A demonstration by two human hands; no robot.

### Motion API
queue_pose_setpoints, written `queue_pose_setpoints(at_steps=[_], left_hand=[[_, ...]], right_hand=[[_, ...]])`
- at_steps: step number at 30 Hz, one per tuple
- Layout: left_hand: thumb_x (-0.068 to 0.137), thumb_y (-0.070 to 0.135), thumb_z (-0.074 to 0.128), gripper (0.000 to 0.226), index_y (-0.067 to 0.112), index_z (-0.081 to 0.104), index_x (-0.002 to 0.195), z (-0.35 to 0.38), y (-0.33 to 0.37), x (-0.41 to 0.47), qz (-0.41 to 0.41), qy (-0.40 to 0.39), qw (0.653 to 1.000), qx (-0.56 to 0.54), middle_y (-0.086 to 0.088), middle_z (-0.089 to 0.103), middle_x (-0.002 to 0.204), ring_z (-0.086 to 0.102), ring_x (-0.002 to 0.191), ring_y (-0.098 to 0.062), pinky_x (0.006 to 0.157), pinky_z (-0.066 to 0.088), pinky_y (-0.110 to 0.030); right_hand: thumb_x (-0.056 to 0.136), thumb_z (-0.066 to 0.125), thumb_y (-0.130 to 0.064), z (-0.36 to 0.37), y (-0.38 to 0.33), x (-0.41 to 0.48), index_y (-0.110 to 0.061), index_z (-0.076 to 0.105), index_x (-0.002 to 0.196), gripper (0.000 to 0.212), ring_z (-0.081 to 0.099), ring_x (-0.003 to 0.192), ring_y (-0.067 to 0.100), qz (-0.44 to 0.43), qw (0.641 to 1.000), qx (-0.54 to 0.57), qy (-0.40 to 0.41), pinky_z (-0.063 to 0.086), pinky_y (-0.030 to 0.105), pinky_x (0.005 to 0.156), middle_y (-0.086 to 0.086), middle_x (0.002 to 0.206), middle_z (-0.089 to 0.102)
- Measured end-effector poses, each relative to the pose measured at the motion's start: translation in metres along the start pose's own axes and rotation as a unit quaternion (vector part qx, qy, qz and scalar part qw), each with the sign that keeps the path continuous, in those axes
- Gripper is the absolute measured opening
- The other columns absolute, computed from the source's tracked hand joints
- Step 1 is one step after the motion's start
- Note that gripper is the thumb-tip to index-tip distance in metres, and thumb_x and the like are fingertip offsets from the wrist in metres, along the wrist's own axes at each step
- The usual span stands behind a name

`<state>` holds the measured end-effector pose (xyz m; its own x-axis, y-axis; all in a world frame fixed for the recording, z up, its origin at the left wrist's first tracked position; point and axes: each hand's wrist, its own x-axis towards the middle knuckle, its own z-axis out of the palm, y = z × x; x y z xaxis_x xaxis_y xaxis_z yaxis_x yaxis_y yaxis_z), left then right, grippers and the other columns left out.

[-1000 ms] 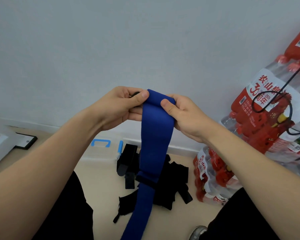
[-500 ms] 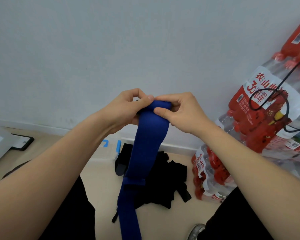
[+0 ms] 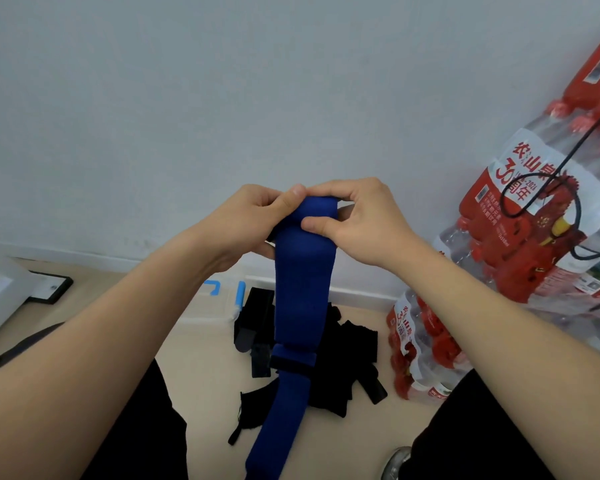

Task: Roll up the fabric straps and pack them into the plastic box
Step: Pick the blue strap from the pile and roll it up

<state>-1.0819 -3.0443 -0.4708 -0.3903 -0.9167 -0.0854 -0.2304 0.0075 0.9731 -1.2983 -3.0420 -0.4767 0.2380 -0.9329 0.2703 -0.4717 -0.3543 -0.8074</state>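
Both hands are raised before the wall and hold the rolled top end of the blue strap (image 3: 303, 289).

- **Left hand** (image 3: 250, 220): the thumb presses on the roll and the fingers curl behind it.
- **Right hand** (image 3: 364, 223): the thumb lies on the front of the roll and the fingers curl over its top.
- **Strap:** the unrolled length hangs straight down between my knees, crossed partway by a black band (image 3: 291, 360).
- **Writing:** the shrink-wrapped bottle packs (image 3: 534, 220) at right carry red-and-white labels with a large "30" among Chinese characters. The smaller print is too fine for me to read. A black cable (image 3: 568, 161) loops across the upper pack.
- **Containers:** the clear plastic box (image 3: 201, 308) with blue latches (image 3: 240, 292) stands on the floor against the wall, mostly hidden by my left forearm. I cannot tell what is in it.
- **Other straps:** black straps (image 3: 340, 362) lie heaped on the floor just beside the box, behind the hanging blue strap.
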Motion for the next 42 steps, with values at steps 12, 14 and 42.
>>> queue_pose_setpoints(at_steps=[12,14,42], left_hand=[[0.092,0.02,0.086,0.032,0.014,0.077,0.122,-0.012,0.004,0.0,0.022,0.039,0.998,-0.043,-0.007,0.083,0.109,0.081,0.103,-0.024,0.079,0.068,-0.034],[0.098,0.029,0.08,0.028,0.018,0.077,0.124,-0.017,0.005,-0.002,0.02,-0.021,1.0,0.008,-0.002,0.083,0.114,0.079,0.108,-0.018,0.082,0.067,-0.033],[0.107,0.002,0.059,0.027,0.016,0.062,0.13,0.0,0.003,-0.013,0.152,0.039,0.976,0.151,0.0,0.073,0.125,0.071,0.117,-0.016,0.103,0.059,-0.045]], right_hand=[[0.106,0.071,-0.02,-0.006,-0.004,0.002,-0.008,0.077,0.123,0.022,0.081,0.101,0.028,0.102,0.971,0.205,-0.073,0.065,0.035,0.079,0.012,0.109,0.083],[0.1,0.078,-0.014,-0.006,-0.005,0.001,-0.008,0.077,0.124,0.024,0.082,0.098,0.027,0.089,0.975,0.197,-0.045,0.065,0.034,0.076,0.01,0.107,0.084],[0.115,0.039,-0.054,0.01,-0.019,-0.012,-0.012,0.055,0.121,0.045,0.079,0.079,0.028,0.17,0.971,0.15,-0.071,0.065,0.044,0.065,0.017,0.102,0.073]])
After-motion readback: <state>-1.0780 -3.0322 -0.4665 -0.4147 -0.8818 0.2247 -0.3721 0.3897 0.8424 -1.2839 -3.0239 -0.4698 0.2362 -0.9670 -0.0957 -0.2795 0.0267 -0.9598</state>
